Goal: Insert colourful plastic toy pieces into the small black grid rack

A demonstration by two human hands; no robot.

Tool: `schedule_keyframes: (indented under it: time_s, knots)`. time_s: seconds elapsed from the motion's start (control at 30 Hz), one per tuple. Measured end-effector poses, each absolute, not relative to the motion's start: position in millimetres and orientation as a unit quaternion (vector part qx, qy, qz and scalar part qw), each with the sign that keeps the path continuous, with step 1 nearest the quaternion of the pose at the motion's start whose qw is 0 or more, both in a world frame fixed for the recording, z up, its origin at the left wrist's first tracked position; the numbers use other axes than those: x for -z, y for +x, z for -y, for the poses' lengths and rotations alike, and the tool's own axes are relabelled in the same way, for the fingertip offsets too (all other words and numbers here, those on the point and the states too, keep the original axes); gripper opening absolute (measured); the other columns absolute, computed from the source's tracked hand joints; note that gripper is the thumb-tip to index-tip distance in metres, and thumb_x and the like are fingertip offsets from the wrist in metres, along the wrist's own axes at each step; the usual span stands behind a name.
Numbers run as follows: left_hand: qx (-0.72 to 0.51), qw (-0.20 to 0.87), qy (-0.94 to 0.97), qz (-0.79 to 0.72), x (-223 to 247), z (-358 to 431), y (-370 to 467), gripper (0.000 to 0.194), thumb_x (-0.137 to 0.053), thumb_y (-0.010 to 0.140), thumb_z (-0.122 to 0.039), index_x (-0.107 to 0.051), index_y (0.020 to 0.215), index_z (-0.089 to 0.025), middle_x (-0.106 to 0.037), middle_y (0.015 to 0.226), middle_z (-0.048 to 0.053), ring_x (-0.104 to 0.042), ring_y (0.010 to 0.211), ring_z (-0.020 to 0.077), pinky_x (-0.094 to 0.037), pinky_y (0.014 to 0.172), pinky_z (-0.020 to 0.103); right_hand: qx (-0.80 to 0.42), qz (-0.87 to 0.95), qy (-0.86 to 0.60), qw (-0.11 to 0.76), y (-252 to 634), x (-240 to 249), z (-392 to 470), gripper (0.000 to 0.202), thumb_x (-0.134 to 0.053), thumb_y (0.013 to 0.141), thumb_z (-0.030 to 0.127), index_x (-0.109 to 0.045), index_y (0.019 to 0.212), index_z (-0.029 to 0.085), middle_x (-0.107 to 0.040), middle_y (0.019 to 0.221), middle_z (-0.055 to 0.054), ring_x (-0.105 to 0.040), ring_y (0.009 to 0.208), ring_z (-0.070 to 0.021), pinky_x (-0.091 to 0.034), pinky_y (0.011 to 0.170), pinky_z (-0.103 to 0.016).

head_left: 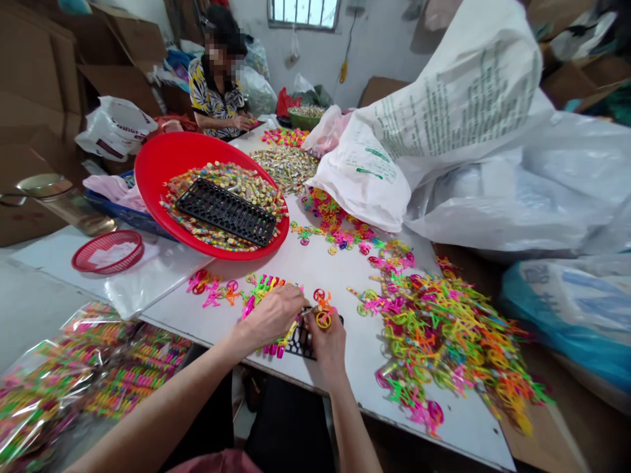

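My left hand is closed in a pinch over a black rack near the table's front edge; what its fingertips grip is too small to name. Beside it my right hand pinches a small orange and yellow plastic toy, above the right end of the rack. Bright pink, green and yellow pieces stand in rows in the rack, partly hidden by my left hand. Loose toys lie to the left of the rack, and a large heap of them spreads to the right.
A red basin holds small striped tubes and another black rack. A small red basket stands at the left. White sacks bulge at the back right. Across the table, a person sits working. Filled clear bags lie lower left.
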State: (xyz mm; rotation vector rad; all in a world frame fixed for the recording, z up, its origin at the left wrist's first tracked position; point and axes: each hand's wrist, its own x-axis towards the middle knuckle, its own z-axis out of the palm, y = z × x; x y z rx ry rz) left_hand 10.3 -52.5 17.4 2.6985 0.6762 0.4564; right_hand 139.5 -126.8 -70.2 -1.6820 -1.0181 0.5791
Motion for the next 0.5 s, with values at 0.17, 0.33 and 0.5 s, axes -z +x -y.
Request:
schedule_keyframes:
  time_s: [0.17, 0.33, 0.5]
  knots:
    - [-0.199, 0.181, 0.928, -0.258, -10.4, 53.1, 10.5, 0.019, -0.048, 0.087, -0.015, -0.06, 0.102, -0.015, -0.062, 0.089, 0.007, -0.057, 0.087, 0.018, -0.045, 0.081, 0.029, -0.246, 0.469, -0.695, 0.486, 130.9, 65.5, 116.9, 0.014, -0.052, 0.078, 0.032, -0.051, 0.085, 0.019, -0.06, 0.071, 0.0, -0.053, 0.059, -0.0154, -0.041, 0.056, -0.025]
    - [-0.205, 0.196, 0.929, -0.237, -12.2, 48.6, 11.5, 0.019, -0.052, 0.088, -0.027, -0.06, 0.101, -0.016, -0.063, 0.087, 0.006, -0.057, 0.086, 0.018, -0.044, 0.079, 0.029, -0.178, 0.515, -0.708, 0.449, 133.0, 71.4, 117.9, 0.015, -0.045, 0.078, 0.024, -0.052, 0.089, 0.017, -0.06, 0.074, -0.003, -0.055, 0.065, -0.0177, -0.041, 0.059, -0.027]
    - [-0.14, 0.155, 0.954, -0.216, -15.2, 55.2, 16.6, 0.02, -0.043, 0.091, -0.019, -0.062, 0.09, -0.014, -0.063, 0.084, 0.006, -0.058, 0.085, 0.0169, -0.044, 0.08, 0.028, -0.152, 0.547, -0.684, 0.458, 122.6, 46.9, 127.9, 0.016, -0.046, 0.079, 0.023, -0.057, 0.089, 0.016, -0.063, 0.079, -0.005, -0.057, 0.068, -0.0178, -0.046, 0.06, -0.029]
